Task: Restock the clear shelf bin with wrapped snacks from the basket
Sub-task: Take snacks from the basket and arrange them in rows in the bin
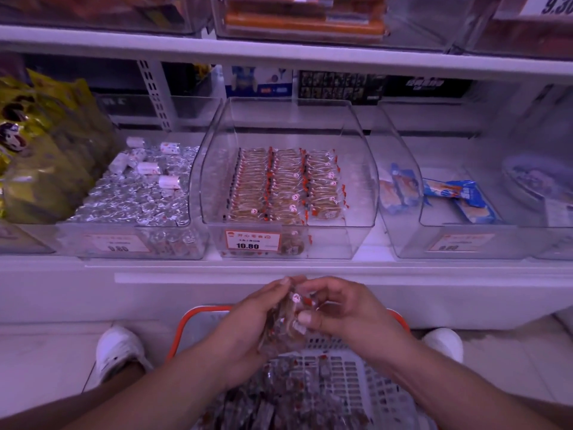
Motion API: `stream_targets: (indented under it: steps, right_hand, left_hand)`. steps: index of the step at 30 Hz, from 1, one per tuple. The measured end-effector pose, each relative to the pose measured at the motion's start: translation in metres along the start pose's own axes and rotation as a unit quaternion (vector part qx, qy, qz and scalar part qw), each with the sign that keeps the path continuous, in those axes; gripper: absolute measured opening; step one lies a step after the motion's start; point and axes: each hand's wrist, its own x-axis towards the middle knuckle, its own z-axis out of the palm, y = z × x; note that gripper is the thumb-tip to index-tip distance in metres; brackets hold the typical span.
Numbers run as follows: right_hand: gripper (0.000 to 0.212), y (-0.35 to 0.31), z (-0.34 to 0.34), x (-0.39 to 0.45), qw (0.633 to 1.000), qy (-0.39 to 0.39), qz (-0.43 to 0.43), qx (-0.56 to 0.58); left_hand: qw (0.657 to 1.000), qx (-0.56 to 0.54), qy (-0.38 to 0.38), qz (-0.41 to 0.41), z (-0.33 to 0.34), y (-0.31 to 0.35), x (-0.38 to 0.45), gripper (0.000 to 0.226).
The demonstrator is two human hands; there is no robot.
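At lower centre of the frame, the left hand (248, 324) and right hand (344, 311) together grip a bundle of clear-wrapped brown snacks (286, 327), fingers curled, above the orange-rimmed grey plastic basket (356, 377); the clear plastic shelf bin (356, 169) sits mid-frame, partly filled.

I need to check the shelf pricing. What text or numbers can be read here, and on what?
"10.80": price tag on the front of the clear shelf bin.
"9.3", cut off: sign at top right.
Left bin tag and right bin tag: too blurred.
Snack wrappers: too small to read.
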Motion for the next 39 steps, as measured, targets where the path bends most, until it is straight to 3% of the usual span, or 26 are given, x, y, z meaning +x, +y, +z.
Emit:
stream_targets:
  steps: [3, 5, 7, 9, 11, 13, 17, 19, 21, 24, 27, 30, 33, 36, 39]
  right_hand:
    - [0.053, 0.01, 0.01, -0.004, 0.987, 0.085, -0.057, -0.122]
    - [0.068, 0.011, 0.012, -0.007, 0.982, 0.11, -0.038, -0.149]
    - [0.068, 0.011, 0.014, -0.009, 0.989, 0.107, 0.021, -0.096]
    - [0.053, 0.008, 0.02, -0.011, 0.991, 0.079, 0.097, 0.047]
    - [0.039, 0.002, 0.025, -0.013, 0.969, 0.033, 0.147, 0.196]
    - [0.034, -0.003, 0.027, -0.015, 0.952, -0.005, 0.166, 0.256]
    - [0.041, -0.008, 0.029, -0.015, 0.923, -0.079, 0.195, 0.322]
    - [0.042, -0.011, 0.03, -0.016, 0.909, -0.101, 0.186, 0.359]
    - [0.041, -0.013, 0.031, -0.017, 0.902, -0.116, 0.169, 0.38]
    - [0.042, -0.015, 0.029, -0.018, 0.907, -0.127, 0.14, 0.375]
    - [0.042, -0.02, 0.023, -0.019, 0.925, -0.129, 0.103, 0.343]
    - [0.037, -0.025, 0.021, -0.018, 0.938, -0.094, 0.051, 0.33]
    - [0.04, -0.031, 0.025, -0.011, 0.949, 0.031, -0.005, 0.314]
    - [0.044, -0.04, 0.032, -0.005, 0.952, 0.125, -0.045, 0.277]
    - [0.032, -0.051, 0.033, -0.002, 0.948, 0.147, -0.05, 0.277]
  left_hand:
    - [1.0, 0.01, 0.0, 0.0, 0.003, 0.0, -0.002, 0.038]
    - [1.0, 0.019, 0.011, 0.014, 0.003, 0.002, -0.005, 0.035]
    - [0.999, 0.028, 0.01, 0.042, 0.004, 0.004, -0.007, 0.033]
    - [0.997, 0.03, -0.004, 0.072, 0.006, 0.005, -0.007, 0.033]
    - [0.995, 0.037, -0.017, 0.089, 0.006, 0.003, -0.008, 0.038]
    - [0.995, 0.034, -0.027, 0.094, 0.005, 0.001, -0.009, 0.042]
    - [0.983, 0.085, 0.043, 0.154, 0.009, -0.002, -0.007, 0.036]
    - [0.949, 0.186, 0.1, 0.233, 0.011, -0.005, -0.005, 0.029]
    - [0.911, 0.276, 0.111, 0.286, 0.015, -0.006, -0.006, 0.029]
    - [0.88, 0.336, 0.112, 0.315, 0.017, -0.006, -0.008, 0.053]
    - [0.881, 0.334, 0.101, 0.32, 0.018, 0.001, -0.008, 0.072]
    - [0.901, 0.296, 0.088, 0.305, 0.022, 0.012, -0.01, 0.08]
    - [0.913, 0.271, 0.111, 0.285, 0.028, 0.019, -0.012, 0.073]
    - [0.899, 0.314, 0.085, 0.292, 0.043, 0.015, -0.016, 0.056]
    - [0.886, 0.359, 0.078, 0.283, 0.063, 0.019, -0.017, 0.042]
